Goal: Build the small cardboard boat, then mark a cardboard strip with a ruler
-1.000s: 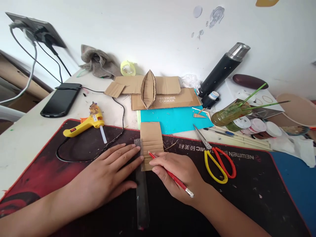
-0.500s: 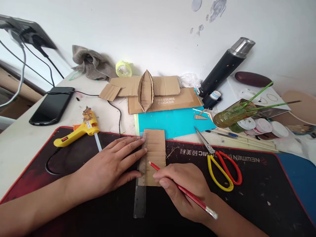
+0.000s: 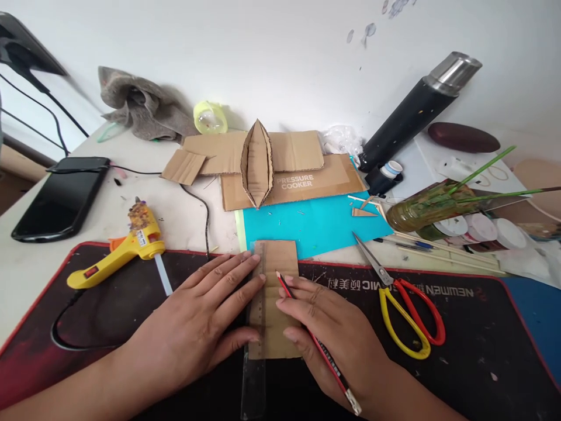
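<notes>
My left hand lies flat with fingers stretched out, its fingertips and thumb pressing a clear ruler. The ruler rests lengthwise along the left side of a rectangular piece of brown cardboard on the dark mat. Between the fingers and thumb of my right hand is a red and black pencil. Its point is over the upper half of the cardboard, right of the ruler; whether it touches the surface I cannot tell. Part of the cardboard is hidden under my right fingers.
Scissors lie spread on the mat at right. A yellow glue gun and a phone are at left. Behind are a pointed-oval cardboard shape, blue paper, a black flask and a jar with brushes.
The pencil point has moved away from the ruler's edge, rightward and farther up the cardboard. My left hand stays on the ruler. The camera view has shifted slightly.
</notes>
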Motion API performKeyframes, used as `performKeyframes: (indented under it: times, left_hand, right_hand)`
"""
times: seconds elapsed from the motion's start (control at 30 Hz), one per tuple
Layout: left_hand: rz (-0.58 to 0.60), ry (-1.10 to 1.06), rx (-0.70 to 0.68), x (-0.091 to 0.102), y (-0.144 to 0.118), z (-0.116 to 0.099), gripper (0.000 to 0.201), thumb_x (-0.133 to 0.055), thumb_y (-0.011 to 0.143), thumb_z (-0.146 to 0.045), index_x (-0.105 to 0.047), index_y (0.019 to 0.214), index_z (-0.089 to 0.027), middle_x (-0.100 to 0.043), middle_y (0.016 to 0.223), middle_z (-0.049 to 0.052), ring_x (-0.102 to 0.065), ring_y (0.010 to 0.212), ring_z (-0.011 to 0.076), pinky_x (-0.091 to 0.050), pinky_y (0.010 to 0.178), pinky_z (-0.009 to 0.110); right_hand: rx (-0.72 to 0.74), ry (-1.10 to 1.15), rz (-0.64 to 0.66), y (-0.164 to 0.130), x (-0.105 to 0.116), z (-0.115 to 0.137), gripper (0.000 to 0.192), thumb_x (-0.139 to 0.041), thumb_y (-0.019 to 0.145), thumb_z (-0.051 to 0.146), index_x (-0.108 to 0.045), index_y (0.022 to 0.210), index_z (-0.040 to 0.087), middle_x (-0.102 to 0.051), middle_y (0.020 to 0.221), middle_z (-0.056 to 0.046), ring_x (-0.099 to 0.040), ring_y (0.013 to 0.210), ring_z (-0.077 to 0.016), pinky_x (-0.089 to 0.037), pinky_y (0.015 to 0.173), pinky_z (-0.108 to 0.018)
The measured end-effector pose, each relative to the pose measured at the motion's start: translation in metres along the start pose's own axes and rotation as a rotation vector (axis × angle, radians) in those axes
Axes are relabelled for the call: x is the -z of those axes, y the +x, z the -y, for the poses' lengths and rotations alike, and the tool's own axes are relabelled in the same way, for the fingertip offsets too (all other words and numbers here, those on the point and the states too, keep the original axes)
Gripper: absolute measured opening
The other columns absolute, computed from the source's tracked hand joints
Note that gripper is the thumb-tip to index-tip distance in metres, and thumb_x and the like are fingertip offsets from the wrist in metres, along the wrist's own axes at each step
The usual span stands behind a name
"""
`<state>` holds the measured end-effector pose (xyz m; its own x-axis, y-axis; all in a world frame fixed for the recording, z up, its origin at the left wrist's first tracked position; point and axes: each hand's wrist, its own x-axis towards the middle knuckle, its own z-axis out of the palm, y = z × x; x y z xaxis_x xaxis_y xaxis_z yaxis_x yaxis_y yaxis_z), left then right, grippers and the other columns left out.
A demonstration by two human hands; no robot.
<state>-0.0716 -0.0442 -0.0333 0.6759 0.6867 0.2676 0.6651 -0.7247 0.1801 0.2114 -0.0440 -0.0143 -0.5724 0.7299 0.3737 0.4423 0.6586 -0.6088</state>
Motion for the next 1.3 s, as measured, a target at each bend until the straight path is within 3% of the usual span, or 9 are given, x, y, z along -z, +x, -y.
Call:
performKeyframes:
  times: [0.43, 1.3]
  left_hand:
    - [0.015, -0.01, 0.022, 0.0046, 0.0048, -0.0003, 0.051, -0.062, 0.113, -0.037, -0.063, 0.159, -0.014, -0.057, 0.176, 0.014, -0.055, 0.16, 0.0308, -0.033, 0.137, 0.046]
    - [0.028, -0.064, 0.035, 0.0039, 0.0015, 0.0024, 0.055, -0.066, 0.112, -0.041, -0.063, 0.161, -0.017, -0.059, 0.174, 0.013, -0.06, 0.156, 0.0323, -0.042, 0.133, 0.047]
  right_hand:
    - [-0.045, -0.033, -0.016, -0.0016, -0.0045, 0.0012, 0.024, -0.06, 0.112, 0.012, -0.074, 0.13, 0.016, -0.086, 0.135, -0.012, -0.079, 0.136, -0.0205, -0.058, 0.126, -0.033]
    - [-0.052, -0.026, 0.04, 0.0026, 0.0016, 0.0037, 0.024, -0.061, 0.112, 0.015, -0.073, 0.132, 0.016, -0.086, 0.134, -0.014, -0.079, 0.138, -0.0235, -0.062, 0.121, -0.037]
